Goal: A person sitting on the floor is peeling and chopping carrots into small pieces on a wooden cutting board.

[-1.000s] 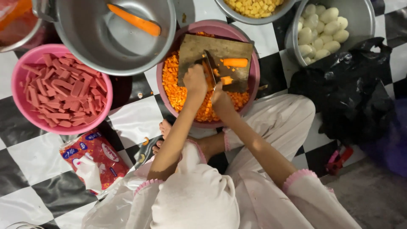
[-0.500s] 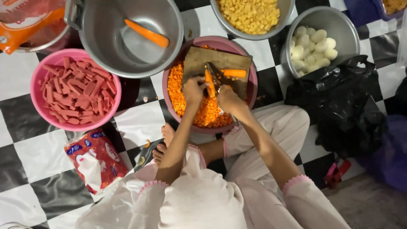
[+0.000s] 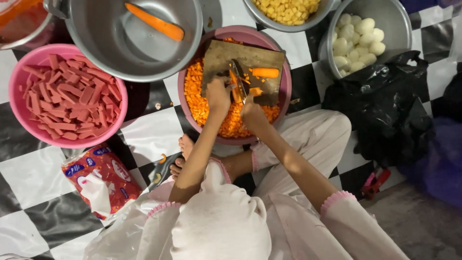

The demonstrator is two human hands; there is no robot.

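On the cutting board [image 3: 250, 67] laid across the pink basin's [image 3: 188, 115] rim, the left hand [image 3: 218, 94] pins a carrot [image 3: 234, 83] while the right hand [image 3: 252, 111] grips the knife [image 3: 239, 81], dicing; another slice seemingly needs fingers clear.

Pale pink garment with frilled pink-trimmed cuffs [image 3: 335, 199], white head covering [image 3: 221, 224], bare feet [image 3: 185, 144].

We see one printed package [image 3: 98, 179], a soft plastic pouch in red with blue and white patches, lying crumpled on the black-and-white checkered floor [image 3: 43, 178] just below the pink bowl of red strips [image 3: 19, 77]. Its lower end looks torn open, with pale inner film showing. To the far side, beside the pot of white balls [image 3: 385, 14], sits a plain black plastic bag [image 3: 385, 110], bunched up and unmarked.
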